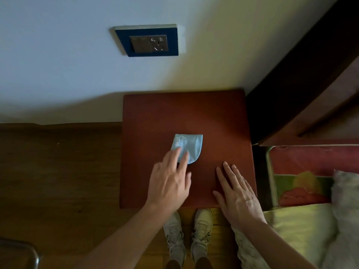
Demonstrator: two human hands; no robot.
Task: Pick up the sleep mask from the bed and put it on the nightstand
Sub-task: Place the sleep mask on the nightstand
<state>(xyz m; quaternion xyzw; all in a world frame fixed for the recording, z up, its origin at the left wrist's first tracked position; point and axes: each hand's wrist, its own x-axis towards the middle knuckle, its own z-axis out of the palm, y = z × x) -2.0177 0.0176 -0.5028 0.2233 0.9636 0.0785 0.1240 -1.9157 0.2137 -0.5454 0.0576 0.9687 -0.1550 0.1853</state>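
Note:
The light blue sleep mask (189,145), folded in half, lies flat near the middle of the reddish-brown nightstand (213,117). My left hand (171,181) is spread flat with its fingertips resting on the mask's near left edge. My right hand (238,195) lies flat and open on the nightstand's front right part, apart from the mask. Neither hand grips anything.
The bed (303,183) with a patterned cover and a yellow pillow is at the right, its dark wooden headboard (310,84) behind. A wall socket (148,42) sits on the wall above the nightstand. Wooden floor lies to the left; my shoes (190,233) stand below the nightstand's front edge.

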